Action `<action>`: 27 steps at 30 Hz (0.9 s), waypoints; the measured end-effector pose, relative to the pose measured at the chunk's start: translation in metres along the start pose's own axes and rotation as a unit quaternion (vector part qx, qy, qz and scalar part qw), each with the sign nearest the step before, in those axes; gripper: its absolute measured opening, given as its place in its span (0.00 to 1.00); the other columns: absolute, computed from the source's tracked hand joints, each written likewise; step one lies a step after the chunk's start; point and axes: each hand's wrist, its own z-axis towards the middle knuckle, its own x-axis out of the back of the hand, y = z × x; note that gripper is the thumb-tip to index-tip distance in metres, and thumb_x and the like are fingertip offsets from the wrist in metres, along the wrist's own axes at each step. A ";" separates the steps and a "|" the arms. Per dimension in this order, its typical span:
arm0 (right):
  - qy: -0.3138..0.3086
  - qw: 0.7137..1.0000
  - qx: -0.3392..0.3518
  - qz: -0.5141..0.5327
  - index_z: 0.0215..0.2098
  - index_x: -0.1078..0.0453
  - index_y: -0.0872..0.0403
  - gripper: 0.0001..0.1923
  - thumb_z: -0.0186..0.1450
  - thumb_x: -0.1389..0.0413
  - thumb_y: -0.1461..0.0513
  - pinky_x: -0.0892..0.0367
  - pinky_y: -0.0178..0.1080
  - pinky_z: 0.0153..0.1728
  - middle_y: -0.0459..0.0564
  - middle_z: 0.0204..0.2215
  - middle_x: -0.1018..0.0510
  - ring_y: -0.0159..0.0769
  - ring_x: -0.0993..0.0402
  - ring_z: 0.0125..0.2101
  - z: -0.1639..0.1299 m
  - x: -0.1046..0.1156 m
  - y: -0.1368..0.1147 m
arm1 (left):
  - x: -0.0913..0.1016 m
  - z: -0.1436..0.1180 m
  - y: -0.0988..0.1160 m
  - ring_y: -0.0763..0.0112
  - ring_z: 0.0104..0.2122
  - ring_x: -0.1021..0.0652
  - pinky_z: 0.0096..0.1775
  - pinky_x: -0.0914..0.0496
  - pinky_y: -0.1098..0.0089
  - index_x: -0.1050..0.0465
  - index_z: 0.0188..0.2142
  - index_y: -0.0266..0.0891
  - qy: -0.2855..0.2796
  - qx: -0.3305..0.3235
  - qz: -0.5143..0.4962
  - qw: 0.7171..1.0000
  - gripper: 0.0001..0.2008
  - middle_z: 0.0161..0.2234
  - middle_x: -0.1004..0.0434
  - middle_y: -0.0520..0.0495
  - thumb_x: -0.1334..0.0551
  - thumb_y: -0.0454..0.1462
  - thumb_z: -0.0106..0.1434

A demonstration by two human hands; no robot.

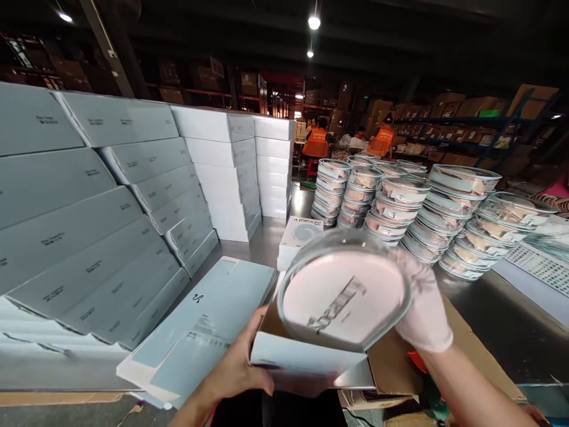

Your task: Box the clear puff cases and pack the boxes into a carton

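My left hand (240,365), bare, is wrapped round the side of an open light-blue box (306,354) near the table's front edge. In my white-gloved right hand (422,305) is a clear round-sided case (347,296) with a pale pink face and dark "beauty" lettering. The case is tilted, and its lower end is at the box's opening; how far in it sits I cannot tell. Flat unfolded light-blue cartons (213,320) lie left of my left hand. Just behind the case is a small white box (301,232) with a printed top.
Light-blue boxes (146,172) form a tall wall on the left. Several stacks of clear cases (400,207) stand at the right back. Brown cardboard (393,362) lies under my right arm, a white perforated tray (540,267) farther right. People in orange vests (317,142) are in the background.
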 end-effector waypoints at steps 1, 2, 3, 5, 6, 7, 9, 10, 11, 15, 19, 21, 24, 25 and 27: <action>-0.038 0.999 0.013 -0.018 0.38 0.17 0.45 0.15 0.62 0.33 0.46 0.22 0.47 0.42 0.48 0.35 0.14 0.43 0.18 0.35 -0.012 -0.007 0.002 | -0.002 -0.002 -0.005 0.41 0.52 0.20 0.56 0.26 0.52 0.28 0.62 0.42 0.005 0.002 -0.019 1.000 0.57 0.54 0.18 0.41 0.22 0.63 0.35; -0.069 0.996 0.039 -0.042 0.40 0.17 0.44 0.13 0.62 0.32 0.47 0.23 0.48 0.46 0.49 0.40 0.14 0.45 0.18 0.41 -0.024 -0.011 0.007 | -0.004 -0.004 -0.010 0.41 0.53 0.20 0.56 0.26 0.52 0.30 0.63 0.41 0.017 0.006 -0.037 0.999 0.58 0.54 0.18 0.39 0.25 0.67 0.37; -0.081 0.992 0.067 -0.067 0.43 0.18 0.42 0.13 0.62 0.32 0.48 0.26 0.49 0.52 0.49 0.46 0.16 0.46 0.20 0.48 -0.037 -0.014 0.015 | -0.007 -0.007 -0.016 0.40 0.52 0.20 0.56 0.25 0.51 0.30 0.63 0.41 0.038 0.008 -0.046 0.998 0.59 0.54 0.18 0.38 0.28 0.70 0.38; -0.048 0.990 0.100 -0.089 0.50 0.24 0.38 0.16 0.65 0.34 0.48 0.36 0.51 0.63 0.47 0.58 0.23 0.47 0.29 0.60 -0.064 -0.015 0.034 | -0.010 -0.014 -0.027 0.38 0.54 0.20 0.56 0.25 0.48 0.32 0.65 0.40 0.085 0.007 -0.055 0.995 0.61 0.56 0.20 0.36 0.31 0.72 0.39; -0.022 0.992 0.091 -0.083 0.53 0.27 0.37 0.17 0.67 0.36 0.47 0.40 0.53 0.66 0.47 0.62 0.27 0.48 0.33 0.63 -0.076 -0.015 0.045 | -0.010 -0.017 -0.032 0.37 0.56 0.22 0.58 0.27 0.47 0.34 0.66 0.41 0.108 0.007 -0.054 0.993 0.61 0.58 0.22 0.35 0.30 0.72 0.39; -0.013 0.995 0.071 -0.071 0.56 0.31 0.35 0.19 0.68 0.39 0.45 0.42 0.54 0.68 0.47 0.64 0.30 0.49 0.35 0.65 -0.088 -0.015 0.055 | -0.009 -0.021 -0.037 0.36 0.59 0.24 0.60 0.28 0.45 0.36 0.67 0.42 0.128 0.001 -0.046 0.991 0.61 0.61 0.25 0.34 0.30 0.71 0.41; -0.059 0.996 0.044 -0.059 0.63 0.37 0.35 0.26 0.70 0.45 0.41 0.44 0.57 0.69 0.48 0.69 0.36 0.53 0.40 0.69 -0.107 -0.020 0.073 | -0.004 -0.026 -0.044 0.36 0.64 0.29 0.63 0.33 0.43 0.35 0.66 0.44 0.140 -0.042 -0.013 0.989 0.55 0.65 0.31 0.33 0.27 0.67 0.45; -0.094 0.992 0.050 -0.065 0.67 0.39 0.35 0.31 0.69 0.48 0.38 0.43 0.58 0.69 0.49 0.72 0.39 0.56 0.43 0.70 -0.114 -0.024 0.079 | -0.002 -0.028 -0.047 0.36 0.65 0.31 0.65 0.35 0.43 0.32 0.64 0.45 0.132 -0.079 0.012 0.988 0.50 0.67 0.34 0.33 0.26 0.64 0.48; -0.119 0.988 0.062 -0.073 0.68 0.38 0.36 0.33 0.69 0.50 0.36 0.41 0.57 0.68 0.48 0.73 0.43 0.58 0.44 0.71 -0.119 -0.029 0.084 | 0.001 -0.029 -0.049 0.36 0.66 0.32 0.65 0.36 0.44 0.28 0.61 0.46 0.119 -0.125 0.036 0.984 0.43 0.68 0.36 0.34 0.26 0.61 0.51; -0.082 0.988 0.074 -0.109 0.59 0.26 0.40 0.25 0.74 0.54 0.42 0.27 0.51 0.59 0.47 0.72 0.39 0.58 0.36 0.68 -0.130 -0.052 0.092 | -0.001 -0.029 -0.045 0.39 0.67 0.33 0.63 0.34 0.49 0.21 0.50 0.45 0.085 -0.206 0.073 0.972 0.26 0.71 0.44 0.40 0.41 0.60 0.68; 0.024 0.988 -0.010 -0.153 0.75 0.52 0.38 0.29 0.78 0.54 0.54 0.41 0.52 0.70 0.46 0.75 0.46 0.48 0.45 0.72 -0.142 -0.073 0.095 | -0.019 -0.029 -0.029 0.50 0.65 0.30 0.61 0.33 0.55 0.31 0.53 0.48 0.201 -0.149 0.036 0.968 0.15 0.67 0.35 0.42 0.47 0.50 0.76; 0.052 0.988 0.005 -0.148 0.77 0.64 0.37 0.33 0.79 0.56 0.58 0.49 0.50 0.73 0.42 0.77 0.55 0.41 0.54 0.74 -0.146 -0.077 0.095 | -0.024 -0.030 -0.018 0.52 0.66 0.32 0.62 0.35 0.54 0.34 0.53 0.50 0.227 -0.118 0.024 0.966 0.13 0.67 0.36 0.43 0.45 0.49 0.74; -0.002 0.986 0.053 -0.160 0.77 0.65 0.38 0.34 0.78 0.56 0.60 0.41 0.46 0.70 0.44 0.76 0.52 0.38 0.49 0.73 -0.141 -0.059 0.092 | -0.017 -0.031 -0.001 0.50 0.69 0.37 0.68 0.45 0.50 0.26 0.49 0.51 0.162 -0.006 0.078 0.984 0.16 0.65 0.31 0.46 0.47 0.52 0.74; -0.014 0.982 0.046 -0.183 0.77 0.62 0.41 0.34 0.77 0.54 0.59 0.38 0.47 0.68 0.47 0.75 0.46 0.40 0.44 0.72 -0.137 -0.044 0.090 | -0.012 -0.031 0.003 0.48 0.69 0.37 0.68 0.46 0.49 0.24 0.48 0.51 0.134 0.017 0.098 0.986 0.18 0.63 0.29 0.46 0.47 0.54 0.73; 0.019 0.956 -0.036 -0.290 0.73 0.47 0.49 0.33 0.72 0.49 0.55 0.36 0.50 0.66 0.56 0.69 0.34 0.47 0.33 0.67 -0.124 0.000 0.085 | -0.001 -0.031 0.009 0.48 0.68 0.36 0.69 0.47 0.50 0.22 0.48 0.52 0.096 0.022 0.123 0.987 0.18 0.60 0.26 0.47 0.45 0.55 0.71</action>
